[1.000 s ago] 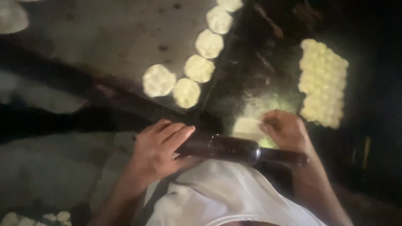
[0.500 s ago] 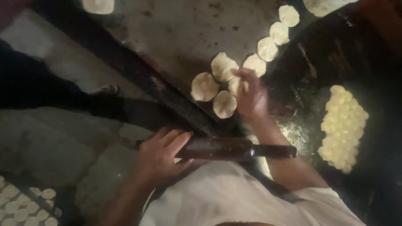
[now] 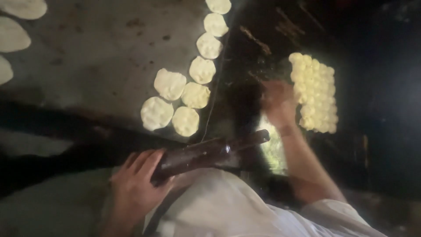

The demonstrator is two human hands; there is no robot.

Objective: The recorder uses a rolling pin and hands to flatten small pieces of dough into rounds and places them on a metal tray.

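The dark rolling pin [image 3: 210, 154] lies roughly horizontal at centre-bottom of the view, tilted slightly up to the right, just above the white garment [image 3: 228, 206] of the person. The left hand [image 3: 138, 184] grips the pin's left end; fingers [image 3: 144, 160] lie close together, wrapped over the top of the pin. The right hand [image 3: 277, 102] is well apart from the pin, up and to the right, just beside the block of pale dough balls [image 3: 315, 92]; it is motion-blurred, so finger state: cannot tell, nor whether it touches the dough. The balls sit packed in rows on a dark surface [image 3: 372, 109] at right. Left of the hand, approx. nine flattened dough discs [image 3: 193, 94] lie in a curved line along the right edge of a grey, spotted flat surface [image 3: 101, 52]; the lowest four form a cluster nr. the pin. More large flat discs [image 3: 15, 37] show at the top-left corner, partly cut off.
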